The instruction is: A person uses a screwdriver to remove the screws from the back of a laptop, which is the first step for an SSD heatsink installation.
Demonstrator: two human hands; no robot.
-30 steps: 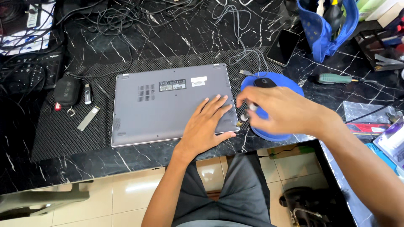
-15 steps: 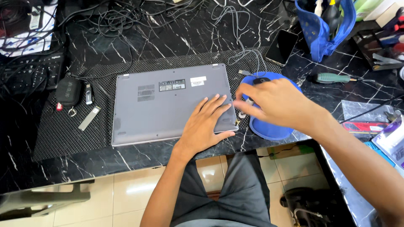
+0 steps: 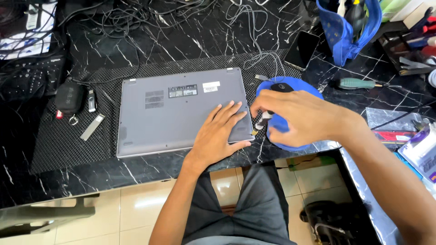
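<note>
A: Where was the laptop?
B: Upside down on the black mat. The left hand lay flat and unclenched on its corner.
A: And the right hand?
B: Over the blue round tray, pinching one small dark tool. The tray's contents could not be determined. One blue pouch held tools.

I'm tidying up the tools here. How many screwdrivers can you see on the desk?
2. A green-handled screwdriver lies on the black marble desk, right of the blue mouse pad. The right hand holds another small one beside the laptop. The blue bag may hide more.
</note>
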